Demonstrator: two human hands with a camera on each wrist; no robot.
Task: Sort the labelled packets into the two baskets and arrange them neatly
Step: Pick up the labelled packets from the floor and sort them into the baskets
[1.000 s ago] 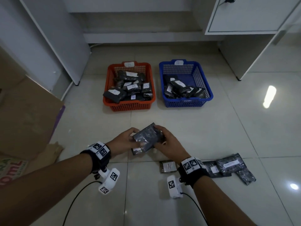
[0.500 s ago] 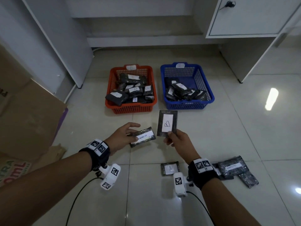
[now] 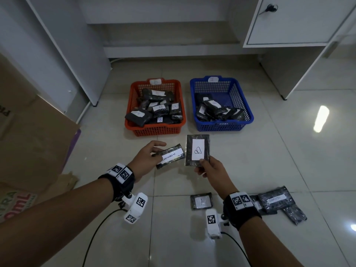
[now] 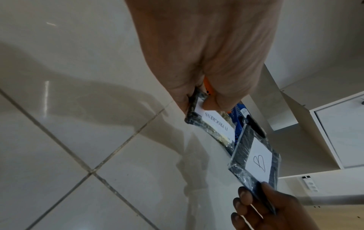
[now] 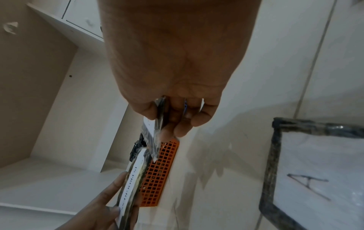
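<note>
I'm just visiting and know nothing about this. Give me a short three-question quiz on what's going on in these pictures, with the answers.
1. True or false: the right hand holds a packet marked B.
2. Multiple choice: the printed label on the packet in the left hand reads a) COMPLETED, b) IN PROGRESS, c) A.
3. Fill in: the packet marked A lies on the ____, between the two forearms.

Key
1. True; its fingers pinch the packet's lower edge.
2. b; the IN PROGRESS packet shows it in the head and left wrist views.
3. floor; it has not yet gone into the orange basket or the blue basket.
</note>
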